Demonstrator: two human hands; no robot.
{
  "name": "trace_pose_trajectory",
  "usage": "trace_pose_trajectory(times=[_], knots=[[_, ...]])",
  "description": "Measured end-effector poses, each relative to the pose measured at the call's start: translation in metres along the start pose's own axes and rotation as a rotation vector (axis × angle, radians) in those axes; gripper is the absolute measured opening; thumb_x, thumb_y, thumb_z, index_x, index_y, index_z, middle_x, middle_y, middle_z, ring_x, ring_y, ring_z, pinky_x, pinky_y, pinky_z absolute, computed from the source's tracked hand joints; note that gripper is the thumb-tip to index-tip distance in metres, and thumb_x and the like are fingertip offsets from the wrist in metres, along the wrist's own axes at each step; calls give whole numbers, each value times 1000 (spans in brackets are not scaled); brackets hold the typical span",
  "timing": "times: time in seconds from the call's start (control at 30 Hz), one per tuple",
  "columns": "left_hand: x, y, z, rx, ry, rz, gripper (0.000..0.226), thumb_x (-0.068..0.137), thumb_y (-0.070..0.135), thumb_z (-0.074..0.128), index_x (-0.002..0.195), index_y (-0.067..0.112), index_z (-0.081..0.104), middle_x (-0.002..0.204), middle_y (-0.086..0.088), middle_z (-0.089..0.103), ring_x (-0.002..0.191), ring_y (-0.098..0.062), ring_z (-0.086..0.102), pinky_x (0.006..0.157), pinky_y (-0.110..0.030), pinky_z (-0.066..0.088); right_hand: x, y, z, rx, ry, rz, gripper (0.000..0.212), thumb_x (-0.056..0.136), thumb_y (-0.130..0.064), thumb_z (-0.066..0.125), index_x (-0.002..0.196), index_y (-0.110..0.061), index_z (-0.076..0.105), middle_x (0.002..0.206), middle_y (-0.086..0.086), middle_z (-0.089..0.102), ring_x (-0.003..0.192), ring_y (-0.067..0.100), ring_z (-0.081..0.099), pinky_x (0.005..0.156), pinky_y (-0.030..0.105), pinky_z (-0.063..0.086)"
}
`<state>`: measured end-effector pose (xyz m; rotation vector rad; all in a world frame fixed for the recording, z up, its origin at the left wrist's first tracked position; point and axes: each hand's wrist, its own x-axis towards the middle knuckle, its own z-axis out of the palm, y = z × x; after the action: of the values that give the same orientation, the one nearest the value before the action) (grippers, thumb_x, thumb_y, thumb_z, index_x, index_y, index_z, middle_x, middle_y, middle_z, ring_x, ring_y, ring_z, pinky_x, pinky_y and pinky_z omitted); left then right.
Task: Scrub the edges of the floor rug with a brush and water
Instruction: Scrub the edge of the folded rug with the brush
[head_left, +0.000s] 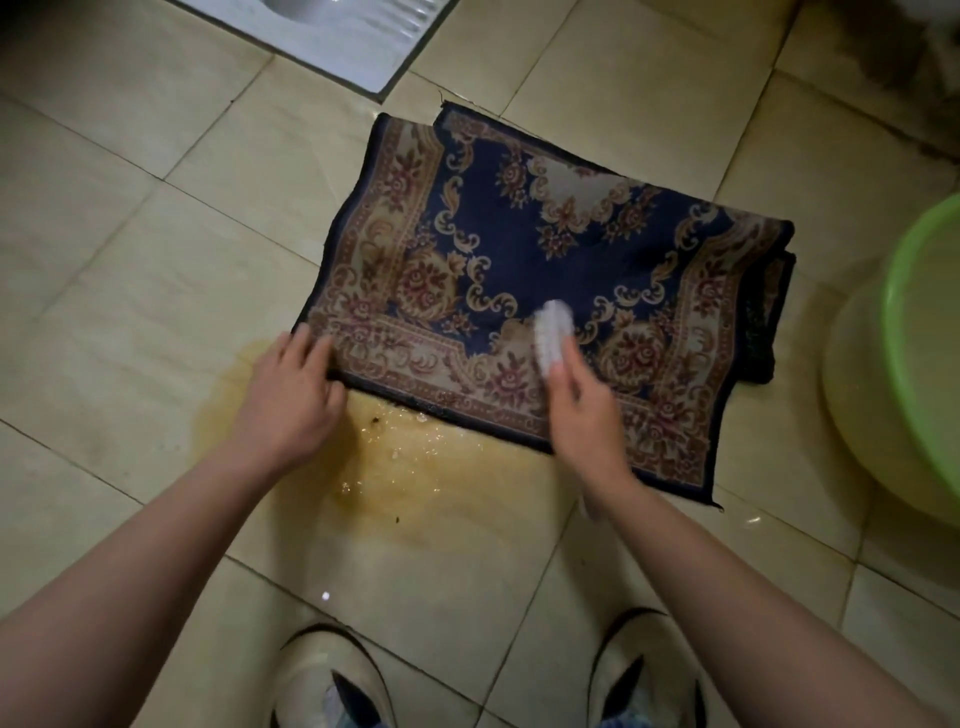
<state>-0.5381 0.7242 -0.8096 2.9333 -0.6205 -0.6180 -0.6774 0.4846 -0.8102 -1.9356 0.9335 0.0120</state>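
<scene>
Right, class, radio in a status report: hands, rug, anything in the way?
Left hand pressing rug corner flat. Right hand gripping white brush on the near border. Brown puddle on tiles at near edge; green basin clear, right.

The folded navy rug (545, 249) lies on the beige tiled floor (130, 260), a green plastic basin (917, 312) to its right, a white brush (554, 332) upon it.

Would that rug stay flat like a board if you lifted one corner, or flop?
Probably flop: the rug lies folded over itself at its right side. Likely heavy and drippy too, since brown water pools beside it. It may slide; the left hand presses one corner.
</scene>
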Motion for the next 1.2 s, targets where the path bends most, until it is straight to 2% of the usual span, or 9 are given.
trace_pose_trajectory(times=[0.1,0.27,0.47,0.53,0.67,0.9,1.07,1.13,1.2], knots=[[8,-11,3,22,-34,-73,48,92,30,36,127,-3,42,130,-24,43,122,-39,36,102,-53,33,-2,9,19,-277,75,-22,51,102,-43,21,152,-39,11,72,4,59,56,16,55,47,29,42],[6,-17,8,8,-55,-40,46,94,27,43,130,-2,43,138,-21,42,129,-36,34,106,-52,31,-47,-15,63,-286,-568,-132,48,102,-44,30,149,-40,22,96,8,66,72,15,58,63,32,52],[-2,-33,5,23,-112,5,61,101,37,31,152,10,13,159,-4,7,147,-25,-1,119,-34,1,21,-19,24,-178,14,-14,48,103,-43,27,150,-38,20,70,0,57,55,11,50,43,23,34],[-1,-28,1,10,-85,15,59,101,36,30,151,9,13,159,-5,9,147,-24,-1,116,-28,-5,9,-24,47,-368,-71,-70,50,103,-41,23,152,-35,12,73,3,59,57,13,56,43,26,43],[1,-31,-6,4,-89,26,54,101,30,31,150,10,20,158,-5,16,145,-27,9,115,-26,-3,-30,-48,94,-430,-584,-241,49,103,-41,29,150,-32,22,105,15,66,88,29,64,73,43,54],[5,-46,-2,-120,-112,19,52,99,28,37,149,17,27,156,3,22,143,-28,5,116,-33,9,22,-42,55,-228,13,-25,49,103,-42,27,151,-35,19,79,4,61,65,21,60,51,37,51],[9,-58,-3,-109,-105,65,52,97,20,41,148,19,31,155,5,26,142,-30,9,115,-32,13,-32,-51,111,-398,-611,-245,50,102,-40,30,151,-36,20,111,13,64,91,26,62,74,40,55],[11,-64,-2,-118,-113,80,53,96,18,42,148,21,31,154,7,27,141,-30,10,116,-34,16,-21,-60,110,-286,-646,-230,46,102,-41,34,147,-37,31,108,12,66,80,17,59,61,26,48],[10,-65,-2,-145,-115,77,54,95,18,41,148,23,30,155,9,25,141,-29,10,116,-35,17,5,-69,96,-155,-430,-152,45,103,-39,34,147,-37,30,86,8,66,60,13,53,47,23,43]])
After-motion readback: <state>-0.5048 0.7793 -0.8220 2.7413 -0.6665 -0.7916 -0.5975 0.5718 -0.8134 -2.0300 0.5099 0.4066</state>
